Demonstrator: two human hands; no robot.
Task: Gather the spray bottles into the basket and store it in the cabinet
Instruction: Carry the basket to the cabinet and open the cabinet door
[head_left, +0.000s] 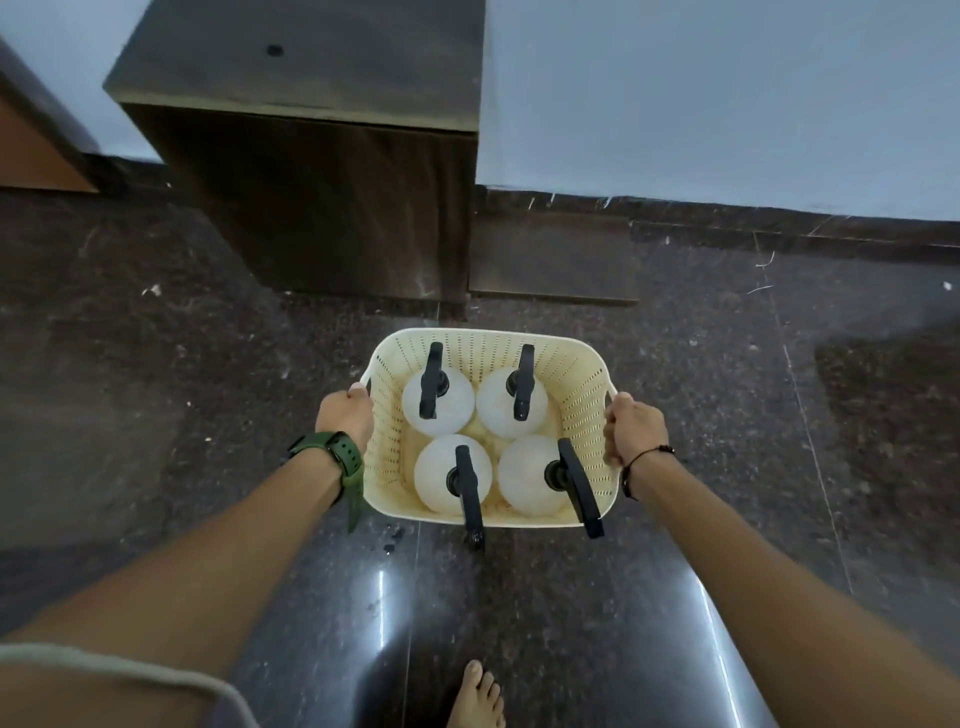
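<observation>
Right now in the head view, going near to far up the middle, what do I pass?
Bare foot → near pair of spray bottles → far pair of spray bottles → far rim of the basket → strip of dark floor → dark wooden cabinet → pale wall.

Perforated plastic basket (582, 415) — glossy stone floor (571, 597).

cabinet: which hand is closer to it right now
Left. The left hand grips the basket side below the cabinet front; the right hand grips the other side, out past the cabinet's right edge.
</observation>
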